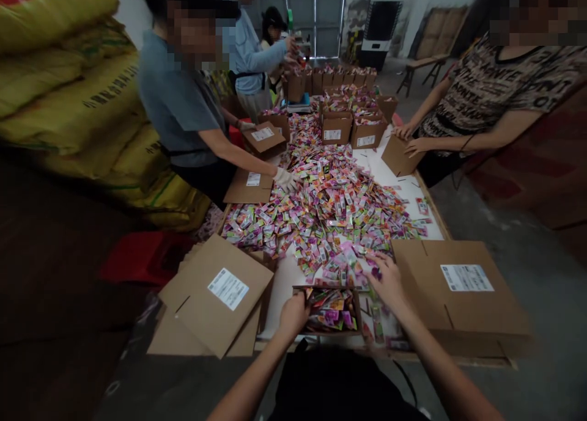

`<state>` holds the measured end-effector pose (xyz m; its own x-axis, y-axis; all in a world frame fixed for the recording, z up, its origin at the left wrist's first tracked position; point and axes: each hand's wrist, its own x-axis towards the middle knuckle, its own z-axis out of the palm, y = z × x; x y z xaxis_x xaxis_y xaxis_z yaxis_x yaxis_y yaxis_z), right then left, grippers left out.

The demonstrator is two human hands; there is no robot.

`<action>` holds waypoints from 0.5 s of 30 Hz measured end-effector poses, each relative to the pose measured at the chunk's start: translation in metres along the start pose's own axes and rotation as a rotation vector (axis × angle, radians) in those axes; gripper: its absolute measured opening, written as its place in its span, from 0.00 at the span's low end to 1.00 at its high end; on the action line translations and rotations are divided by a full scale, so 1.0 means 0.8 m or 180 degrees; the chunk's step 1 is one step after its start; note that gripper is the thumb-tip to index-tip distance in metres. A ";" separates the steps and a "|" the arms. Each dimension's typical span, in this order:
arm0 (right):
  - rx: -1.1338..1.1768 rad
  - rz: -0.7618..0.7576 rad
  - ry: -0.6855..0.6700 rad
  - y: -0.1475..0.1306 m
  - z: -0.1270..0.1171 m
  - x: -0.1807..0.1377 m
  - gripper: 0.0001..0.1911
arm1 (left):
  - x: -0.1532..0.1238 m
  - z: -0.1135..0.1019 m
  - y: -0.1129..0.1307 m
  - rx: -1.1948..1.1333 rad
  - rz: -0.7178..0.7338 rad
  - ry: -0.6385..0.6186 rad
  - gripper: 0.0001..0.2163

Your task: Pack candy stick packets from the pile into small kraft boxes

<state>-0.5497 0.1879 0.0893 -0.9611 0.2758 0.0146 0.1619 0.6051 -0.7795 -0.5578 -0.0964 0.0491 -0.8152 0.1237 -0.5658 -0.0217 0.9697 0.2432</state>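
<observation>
Packing warehouse: stacked sacks (68,97), cartons (337,128), sachet-heaped table (398,186).

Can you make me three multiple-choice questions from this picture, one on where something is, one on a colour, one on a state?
1. Where is the left hand?
A. on the edge of the small box
B. on the yellow sacks
C. on the red stool

2. What colour is the stool left of the table?
A. blue
B. red
C. white

3. How is the small box?
A. sealed shut
B. folded flat
C. open, with packets inside

Answers: 1 A, the left hand grips its left edge. 2 B, it shows red beside the flat boxes. 3 C, packets show in its open top while the right hand lies on the pile.
</observation>
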 end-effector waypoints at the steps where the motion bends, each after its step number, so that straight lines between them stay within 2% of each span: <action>1: -0.0244 0.0264 -0.0167 0.012 0.013 -0.008 0.16 | 0.002 0.003 0.004 0.0094 -0.0022 -0.0035 0.12; 3: -0.0427 0.0692 -0.0908 0.029 0.048 -0.033 0.14 | 0.006 0.009 0.012 0.0238 -0.0070 -0.0096 0.13; 5: -0.0451 0.0779 -0.1674 0.032 0.090 -0.060 0.12 | 0.011 0.017 0.019 0.0344 -0.0155 -0.0130 0.12; 6: -0.0520 0.0737 -0.1883 0.029 0.111 -0.070 0.11 | 0.014 0.022 0.022 0.0390 -0.0219 -0.0131 0.12; 8: -0.0770 0.0679 -0.2002 0.017 0.145 -0.081 0.07 | 0.019 0.032 0.030 0.0466 -0.0382 -0.0092 0.11; 10: -0.0967 0.0726 -0.2061 0.006 0.168 -0.082 0.08 | 0.024 0.041 0.038 0.0502 -0.0549 -0.0014 0.13; 12: -0.1094 0.0784 -0.2085 -0.002 0.177 -0.078 0.11 | 0.026 0.046 0.042 0.0470 -0.0660 0.0066 0.15; 15: -0.1320 0.0812 -0.2078 -0.008 0.170 -0.074 0.12 | 0.024 0.043 0.034 0.0230 -0.0557 0.0098 0.12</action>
<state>-0.5239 0.0662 0.0082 -0.7995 0.0290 -0.6000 0.3402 0.8451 -0.4124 -0.5544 -0.0604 0.0179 -0.8199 -0.0534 -0.5700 -0.1239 0.9886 0.0855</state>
